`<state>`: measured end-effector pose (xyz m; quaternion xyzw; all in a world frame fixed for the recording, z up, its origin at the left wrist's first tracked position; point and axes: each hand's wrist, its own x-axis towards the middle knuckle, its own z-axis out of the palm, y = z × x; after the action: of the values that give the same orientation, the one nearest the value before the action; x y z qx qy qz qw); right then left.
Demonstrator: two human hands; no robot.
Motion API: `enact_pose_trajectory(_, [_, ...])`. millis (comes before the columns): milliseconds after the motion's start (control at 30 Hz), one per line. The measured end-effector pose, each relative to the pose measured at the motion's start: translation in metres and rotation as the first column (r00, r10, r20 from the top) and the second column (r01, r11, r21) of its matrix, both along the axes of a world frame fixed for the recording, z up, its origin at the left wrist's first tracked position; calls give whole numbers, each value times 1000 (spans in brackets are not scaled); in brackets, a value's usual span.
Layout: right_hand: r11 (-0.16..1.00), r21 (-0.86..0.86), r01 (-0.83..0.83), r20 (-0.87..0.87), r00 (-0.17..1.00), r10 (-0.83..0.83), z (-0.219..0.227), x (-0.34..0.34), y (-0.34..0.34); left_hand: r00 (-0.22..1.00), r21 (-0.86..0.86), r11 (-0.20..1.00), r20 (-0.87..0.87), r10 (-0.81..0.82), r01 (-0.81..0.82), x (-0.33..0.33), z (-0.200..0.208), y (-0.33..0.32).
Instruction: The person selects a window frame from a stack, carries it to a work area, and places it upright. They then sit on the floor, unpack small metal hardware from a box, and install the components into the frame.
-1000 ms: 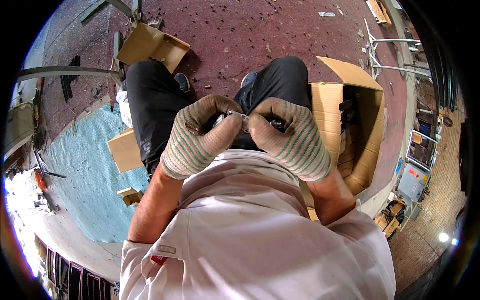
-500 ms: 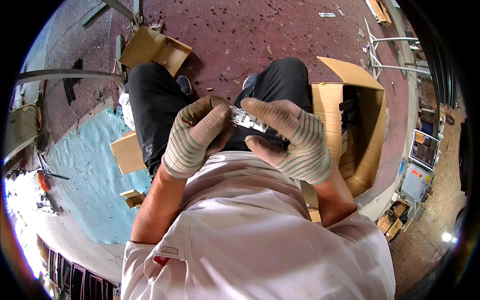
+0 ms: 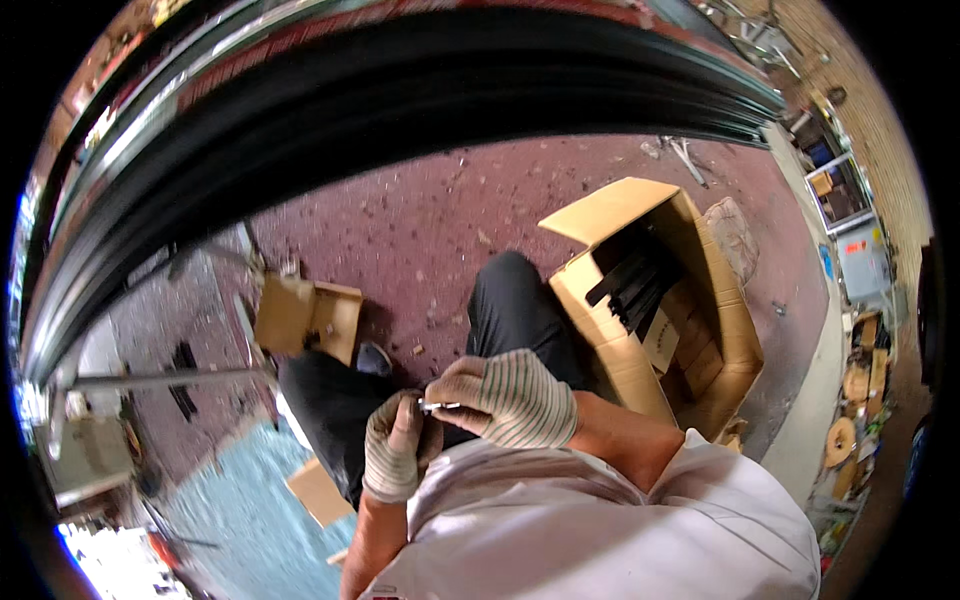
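Note:
A small silvery metal part [image 3: 438, 406] sits between my two hands, close to my lap; only a thin edge of it shows past the fingers. My left hand [image 3: 394, 446], in a striped, soiled work glove, pinches it from the left. From the right, my right hand [image 3: 518, 400], in a matching glove with green stripes, has its thumb and fingers closed on the same part. Its exact kind cannot be told here, as the fingertips cover most of it. My dark-trousered knees [image 3: 512, 300] lie just beyond the hands.
An open cardboard box [image 3: 728, 375] with black pieces and smaller cartons stands at my right. A smaller open box [image 3: 338, 318] lies ahead on the left. Long black bars [image 3: 450, 85] on a rack cross the far side. Blue sheeting [image 3: 240, 510] covers floor at left.
My view has shifted, bringing the long black bars into sight. My right hand has turned and closed in on the metal part, which now shows edge-on and mostly covered.

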<state>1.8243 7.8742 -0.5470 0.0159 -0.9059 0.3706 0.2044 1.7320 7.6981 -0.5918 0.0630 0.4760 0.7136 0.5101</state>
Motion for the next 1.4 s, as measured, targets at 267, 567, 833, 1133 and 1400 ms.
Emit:
enact_pose_trajectory(267, [973, -114, 201, -63, 976, -209, 20, 17, 45, 999, -2, 1000, -37, -18, 18, 4, 7, 23])
enact_pose_trajectory(567, [560, -495, 664, -242, 514, -823, 71, 91, 187, 999, -58, 998, -32, 26, -28, 7, 10, 37])
enact_pose_trajectory(833, [391, -686, 614, -252, 303, -919, 95, 156, 308, 998, -62, 996, 9, 61, -61, -5, 13, 58])
enact_pose_trajectory(1133, [531, -652, 541, -257, 501, -826, 99, 157, 354, 977, 172, 970, -97, 190, -172, -68, 35, 70])
enact_pose_trajectory(1400, [542, -797, 267, -258, 661, -705, 92, 160, 360, 907, 419, 867, -190, 376, -271, -133, 91, 76])
